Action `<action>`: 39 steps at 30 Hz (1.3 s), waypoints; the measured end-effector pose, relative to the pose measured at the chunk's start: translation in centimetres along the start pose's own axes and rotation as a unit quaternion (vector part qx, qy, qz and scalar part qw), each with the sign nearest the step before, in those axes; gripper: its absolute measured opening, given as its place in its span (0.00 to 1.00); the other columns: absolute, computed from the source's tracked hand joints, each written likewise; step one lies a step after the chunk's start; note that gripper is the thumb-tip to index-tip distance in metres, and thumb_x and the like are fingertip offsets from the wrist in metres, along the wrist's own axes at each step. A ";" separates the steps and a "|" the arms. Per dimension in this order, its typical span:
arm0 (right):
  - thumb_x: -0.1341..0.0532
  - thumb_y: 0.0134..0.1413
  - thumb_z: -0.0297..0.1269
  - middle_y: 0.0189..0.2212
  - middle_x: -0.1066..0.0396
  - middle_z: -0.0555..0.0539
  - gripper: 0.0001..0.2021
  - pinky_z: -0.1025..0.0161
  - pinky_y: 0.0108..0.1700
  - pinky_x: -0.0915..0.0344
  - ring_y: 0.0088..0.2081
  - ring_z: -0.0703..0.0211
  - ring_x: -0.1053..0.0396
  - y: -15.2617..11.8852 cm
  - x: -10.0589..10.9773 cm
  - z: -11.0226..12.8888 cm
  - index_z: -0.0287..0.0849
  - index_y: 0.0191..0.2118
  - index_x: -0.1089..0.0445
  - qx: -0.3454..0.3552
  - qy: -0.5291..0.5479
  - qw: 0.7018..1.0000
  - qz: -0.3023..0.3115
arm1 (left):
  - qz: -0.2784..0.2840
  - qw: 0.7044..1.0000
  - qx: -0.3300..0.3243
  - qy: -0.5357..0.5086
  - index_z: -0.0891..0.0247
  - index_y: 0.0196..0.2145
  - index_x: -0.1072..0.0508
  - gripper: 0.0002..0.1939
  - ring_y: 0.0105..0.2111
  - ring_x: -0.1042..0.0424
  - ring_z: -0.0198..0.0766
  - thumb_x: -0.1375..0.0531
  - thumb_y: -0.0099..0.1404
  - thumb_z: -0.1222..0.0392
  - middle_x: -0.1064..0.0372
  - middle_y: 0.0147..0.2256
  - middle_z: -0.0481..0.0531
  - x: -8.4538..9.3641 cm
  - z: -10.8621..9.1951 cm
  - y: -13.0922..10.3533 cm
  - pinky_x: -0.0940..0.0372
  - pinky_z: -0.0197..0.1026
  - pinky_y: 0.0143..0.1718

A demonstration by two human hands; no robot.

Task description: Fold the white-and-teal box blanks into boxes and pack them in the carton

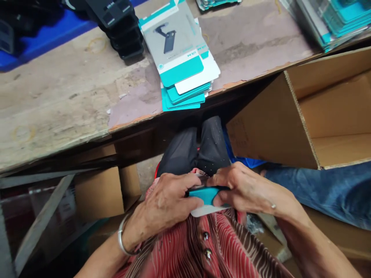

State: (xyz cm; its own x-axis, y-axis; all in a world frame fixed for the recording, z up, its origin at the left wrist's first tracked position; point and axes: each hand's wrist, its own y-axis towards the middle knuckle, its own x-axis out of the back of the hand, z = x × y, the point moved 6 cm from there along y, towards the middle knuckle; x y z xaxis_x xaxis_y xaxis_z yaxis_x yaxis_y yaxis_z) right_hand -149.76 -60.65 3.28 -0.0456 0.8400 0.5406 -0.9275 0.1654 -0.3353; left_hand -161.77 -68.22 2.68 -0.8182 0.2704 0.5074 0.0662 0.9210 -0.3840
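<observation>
Close to my body, both hands hold a teal and white packaging card. My left hand, with a silver bangle on its wrist, pinches its left side between thumb and fingers. On the other side my right hand grips with thumb in front and fingers behind. A dark edge shows between the fingers at the top; what it belongs to is hidden. On the table ahead lies a stack of teal and grey printed cards, the top one picturing a phone holder. Left of it is a stack of black plastic parts.
The worn wooden table has its front edge beyond my knees. A blue tray with black parts is at the upper left. More teal packs lie upper right. An open cardboard box and a person's jeans leg are at right.
</observation>
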 end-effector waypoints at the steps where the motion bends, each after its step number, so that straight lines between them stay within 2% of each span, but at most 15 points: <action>1: 0.42 0.49 0.23 0.21 0.34 0.53 0.07 0.67 0.28 0.45 0.23 0.66 0.39 0.7 -0.1 -0.2 0.41 0.27 0.32 0.002 -0.021 1.000 0.008 | -0.004 0.999 -0.030 0.030 0.62 0.28 0.28 0.04 0.21 0.38 0.28 0.42 0.60 0.63 0.35 0.22 0.43 -0.1 -0.1 0.3 0.46 0.33 0.23; 6: 0.46 0.53 0.23 0.18 0.42 0.54 0.09 0.64 0.26 0.54 0.21 0.68 0.49 2.6 0.2 -1.0 0.40 0.24 0.40 0.076 -0.092 0.989 -0.086 | -0.106 0.959 -0.175 0.197 0.64 0.23 0.33 0.14 0.18 0.37 0.31 0.49 0.66 0.65 0.36 0.19 0.45 0.5 -0.4 1.7 0.48 0.36 0.20; 9: 0.48 0.59 0.26 0.21 0.40 0.53 0.10 0.67 0.28 0.51 0.22 0.68 0.46 2.3 0.8 -1.9 0.40 0.26 0.39 0.116 -0.027 0.991 -0.065 | -0.132 0.937 -0.226 0.229 0.64 0.27 0.32 0.13 0.18 0.37 0.30 0.51 0.67 0.67 0.35 0.19 0.45 0.7 -0.8 1.8 0.47 0.36 0.19; 12: 0.49 0.61 0.28 0.21 0.40 0.54 0.10 0.68 0.27 0.50 0.22 0.69 0.47 2.0 1.2 -3.0 0.40 0.29 0.37 0.125 0.018 0.992 -0.005 | -0.123 0.932 -0.245 0.236 0.66 0.40 0.31 0.10 0.20 0.34 0.31 0.51 0.66 0.70 0.33 0.22 0.45 0.5 -1.0 1.6 0.43 0.35 0.21; 15: 0.49 0.59 0.27 0.19 0.43 0.54 0.10 0.65 0.26 0.52 0.21 0.68 0.49 2.4 1.1 -3.6 0.40 0.26 0.38 0.162 -0.018 0.987 -0.005 | -0.090 0.917 -0.289 0.260 0.69 0.52 0.38 0.19 0.21 0.34 0.31 0.53 0.64 0.72 0.33 0.24 0.45 -0.1 -1.5 1.4 0.42 0.35 0.22; 19: 0.51 0.56 0.25 0.18 0.41 0.51 0.12 0.63 0.27 0.51 0.22 0.65 0.44 3.1 0.9 -4.1 0.40 0.24 0.38 0.216 -0.036 0.974 -0.053 | -0.058 0.899 -0.323 0.290 0.67 0.50 0.36 0.19 0.20 0.36 0.32 0.52 0.62 0.72 0.35 0.24 0.45 -0.4 -2.2 1.8 0.44 0.37 0.20; 21: 0.49 0.58 0.29 0.20 0.35 0.49 0.12 0.64 0.28 0.46 0.23 0.64 0.39 3.1 1.2 -5.1 0.38 0.26 0.32 0.188 0.043 0.979 -0.061 | -0.043 0.904 -0.301 0.300 0.65 0.46 0.33 0.17 0.20 0.37 0.31 0.52 0.61 0.72 0.37 0.23 0.44 -0.3 -2.3 2.3 0.47 0.36 0.19; 23: 0.46 0.58 0.36 0.25 0.28 0.47 0.12 0.66 0.30 0.40 0.26 0.64 0.33 2.6 1.4 -7.0 0.37 0.30 0.27 0.097 0.185 0.976 -0.064 | -0.027 0.916 -0.267 0.298 0.63 0.43 0.31 0.17 0.19 0.39 0.30 0.52 0.61 0.73 0.39 0.22 0.43 -0.2 -2.2 2.6 0.48 0.36 0.20; 25: 0.40 0.55 0.41 0.30 0.24 0.47 0.12 0.66 0.34 0.35 0.29 0.62 0.29 1.7 0.8 -9.1 0.38 0.33 0.24 -0.009 0.335 0.939 -0.070 | -0.023 0.924 -0.257 0.283 0.62 0.42 0.29 0.17 0.19 0.39 0.29 0.53 0.61 0.73 0.40 0.22 0.43 0.0 -2.3 2.7 0.48 0.35 0.20; 27: 0.34 0.48 0.42 0.31 0.23 0.47 0.11 0.64 0.38 0.33 0.32 0.59 0.27 0.7 -0.3 -10.5 0.39 0.33 0.22 -0.074 0.439 0.890 -0.096 | -0.026 0.925 -0.267 0.268 0.61 0.41 0.29 0.18 0.18 0.40 0.29 0.54 0.61 0.73 0.39 0.23 0.43 0.1 -2.5 2.5 0.49 0.35 0.20; 29: 0.29 0.40 0.42 0.31 0.23 0.46 0.12 0.62 0.39 0.32 0.34 0.57 0.27 0.1 -1.5 -11.0 0.39 0.30 0.22 -0.082 0.494 0.856 -0.132 | -0.028 0.926 -0.268 0.264 0.61 0.39 0.28 0.19 0.18 0.41 0.29 0.54 0.60 0.74 0.39 0.22 0.43 0.1 -2.5 2.4 0.50 0.36 0.19; 31: 0.28 0.38 0.43 0.32 0.23 0.46 0.12 0.60 0.39 0.32 0.35 0.55 0.27 0.1 -2.5 -11.0 0.39 0.27 0.22 -0.073 0.513 0.839 -0.164 | -0.026 0.929 -0.264 0.259 0.61 0.37 0.27 0.19 0.18 0.41 0.29 0.54 0.60 0.74 0.40 0.21 0.44 0.0 -2.4 2.5 0.50 0.36 0.19; 33: 0.30 0.43 0.45 0.31 0.24 0.45 0.13 0.60 0.36 0.32 0.33 0.57 0.28 0.4 -2.9 -10.5 0.39 0.29 0.23 -0.051 0.484 0.855 -0.181 | -0.027 0.931 -0.263 0.252 0.61 0.36 0.26 0.19 0.18 0.41 0.30 0.54 0.61 0.74 0.40 0.20 0.44 -0.1 -2.2 2.7 0.50 0.36 0.19; 36: 0.35 0.52 0.46 0.27 0.29 0.48 0.14 0.65 0.32 0.36 0.29 0.62 0.33 0.9 -2.2 -8.9 0.38 0.30 0.25 0.047 0.329 0.923 -0.195 | -0.028 0.941 -0.262 0.212 0.60 0.36 0.24 0.19 0.17 0.42 0.29 0.53 0.63 0.72 0.39 0.20 0.44 -0.3 -2.0 3.1 0.50 0.35 0.19; 39: 0.35 0.53 0.45 0.23 0.35 0.51 0.14 0.67 0.31 0.39 0.27 0.65 0.37 1.2 -1.7 -7.3 0.39 0.27 0.28 0.157 0.190 0.951 -0.188 | -0.006 0.972 -0.231 0.050 0.58 0.42 0.23 0.15 0.22 0.34 0.30 0.48 0.65 0.66 0.31 0.24 0.47 -0.3 -1.0 3.3 0.42 0.33 0.25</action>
State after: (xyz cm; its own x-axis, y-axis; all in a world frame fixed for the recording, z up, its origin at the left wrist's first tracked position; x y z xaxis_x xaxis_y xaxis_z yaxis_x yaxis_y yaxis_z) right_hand -148.13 -58.12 -3.65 0.3927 0.8882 0.2384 -0.9197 0.3783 0.1056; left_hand -160.77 -65.00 2.07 -0.7622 0.2636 0.5912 0.3254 0.9456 -0.0021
